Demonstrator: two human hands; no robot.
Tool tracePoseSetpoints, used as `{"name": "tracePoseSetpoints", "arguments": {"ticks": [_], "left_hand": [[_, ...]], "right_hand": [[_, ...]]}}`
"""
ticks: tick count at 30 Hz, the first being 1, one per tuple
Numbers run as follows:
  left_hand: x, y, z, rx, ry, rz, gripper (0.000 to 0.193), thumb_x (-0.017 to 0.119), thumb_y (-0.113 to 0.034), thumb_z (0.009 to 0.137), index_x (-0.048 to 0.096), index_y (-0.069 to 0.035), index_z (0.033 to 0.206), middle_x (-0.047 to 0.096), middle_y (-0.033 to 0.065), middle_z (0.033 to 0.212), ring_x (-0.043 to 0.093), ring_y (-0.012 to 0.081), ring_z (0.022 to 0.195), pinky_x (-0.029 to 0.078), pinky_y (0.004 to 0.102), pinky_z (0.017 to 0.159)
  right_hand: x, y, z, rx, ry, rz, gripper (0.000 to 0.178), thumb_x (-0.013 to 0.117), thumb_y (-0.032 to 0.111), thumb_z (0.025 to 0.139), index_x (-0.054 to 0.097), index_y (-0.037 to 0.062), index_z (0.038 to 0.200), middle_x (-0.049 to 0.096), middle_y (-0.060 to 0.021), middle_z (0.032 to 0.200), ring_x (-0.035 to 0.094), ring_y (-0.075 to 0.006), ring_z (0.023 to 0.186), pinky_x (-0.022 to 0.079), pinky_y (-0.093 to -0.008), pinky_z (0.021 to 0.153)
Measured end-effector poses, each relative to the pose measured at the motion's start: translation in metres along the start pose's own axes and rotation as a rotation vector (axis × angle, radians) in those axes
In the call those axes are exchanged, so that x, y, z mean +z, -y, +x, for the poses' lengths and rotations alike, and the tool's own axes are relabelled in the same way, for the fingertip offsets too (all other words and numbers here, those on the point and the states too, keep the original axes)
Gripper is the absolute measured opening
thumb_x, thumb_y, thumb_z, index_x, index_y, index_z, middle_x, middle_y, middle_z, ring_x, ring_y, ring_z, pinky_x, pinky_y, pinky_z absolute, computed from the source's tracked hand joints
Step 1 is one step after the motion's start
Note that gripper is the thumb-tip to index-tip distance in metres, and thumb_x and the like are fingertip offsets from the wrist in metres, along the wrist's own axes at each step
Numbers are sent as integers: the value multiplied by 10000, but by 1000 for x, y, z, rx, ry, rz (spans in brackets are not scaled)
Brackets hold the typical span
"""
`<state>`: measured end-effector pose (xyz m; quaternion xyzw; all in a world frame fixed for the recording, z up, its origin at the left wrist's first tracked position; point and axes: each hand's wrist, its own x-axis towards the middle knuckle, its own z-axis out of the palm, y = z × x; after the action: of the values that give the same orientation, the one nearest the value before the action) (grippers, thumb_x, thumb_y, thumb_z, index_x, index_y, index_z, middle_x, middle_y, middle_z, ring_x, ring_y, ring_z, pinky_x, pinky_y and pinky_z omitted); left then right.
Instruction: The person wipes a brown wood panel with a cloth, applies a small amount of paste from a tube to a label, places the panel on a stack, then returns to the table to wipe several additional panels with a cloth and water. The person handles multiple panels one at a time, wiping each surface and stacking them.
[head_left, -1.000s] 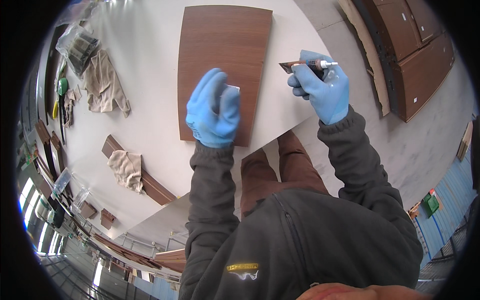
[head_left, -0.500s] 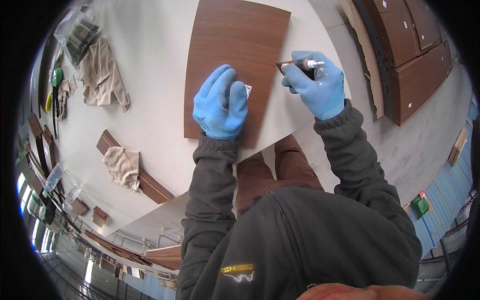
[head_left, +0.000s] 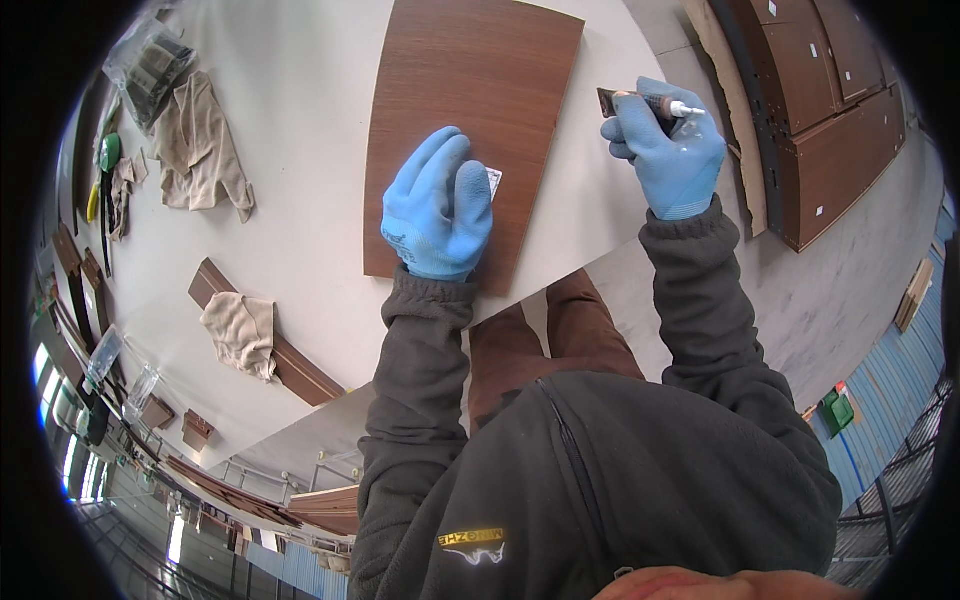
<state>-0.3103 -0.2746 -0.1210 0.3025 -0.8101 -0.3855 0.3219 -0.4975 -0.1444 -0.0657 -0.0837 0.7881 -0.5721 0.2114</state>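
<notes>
A brown wood-grain panel [head_left: 475,70] lies on the pale table. My left hand [head_left: 437,205], in a blue work glove, rests on its near part with fingers stretched forward and thumb apart. Beside that thumb shows a small white printed label [head_left: 494,180], partly covered by the hand. My right hand [head_left: 672,150], also gloved in blue, is raised past the panel's right edge. It is closed around a dark brown squeeze tube [head_left: 655,104] whose white nozzle [head_left: 686,110] points right. The tube does not touch the panel.
On the left of the table [head_left: 300,130] lie a beige cloth [head_left: 200,150], a clear plastic bag [head_left: 150,65] and a narrow brown board [head_left: 300,370] with another cloth [head_left: 240,333] on it. Stacked brown panels [head_left: 845,165] stand to the right.
My right hand has moved right and slightly away from me with the tube, off the panel's edge. My left hand has stayed on the panel.
</notes>
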Motion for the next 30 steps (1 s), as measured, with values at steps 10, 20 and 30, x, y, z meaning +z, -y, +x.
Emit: {"name": "tracePoseSetpoints", "arguments": {"ticks": [10,20,30], "left_hand": [[1,-1,1,14,-17,-21,288,749,-211,991,769,61,1083,772,232,1085,773,372,930,627,400,821],[-19,-22,14,-102,28,-215,284,701,-252,1021,756,22,1076,764,208,1052,752,362,874,600,402,793],[-99,-46,18,-829,160,-917,271,772,-206,995,686,30,1097,686,34,946,613,99,840,500,252,764]], "right_hand": [[5,-10,-21,84,88,116,238,742,15,939,636,-75,1132,730,-118,829,698,-127,682,564,-272,613],[29,17,-22,-933,126,-561,366,787,-15,838,697,18,1192,754,-116,997,735,-258,822,581,-349,709],[122,55,-46,-1067,505,-538,433,715,111,792,681,61,1220,742,-102,1086,733,-305,934,569,-415,788]]}}
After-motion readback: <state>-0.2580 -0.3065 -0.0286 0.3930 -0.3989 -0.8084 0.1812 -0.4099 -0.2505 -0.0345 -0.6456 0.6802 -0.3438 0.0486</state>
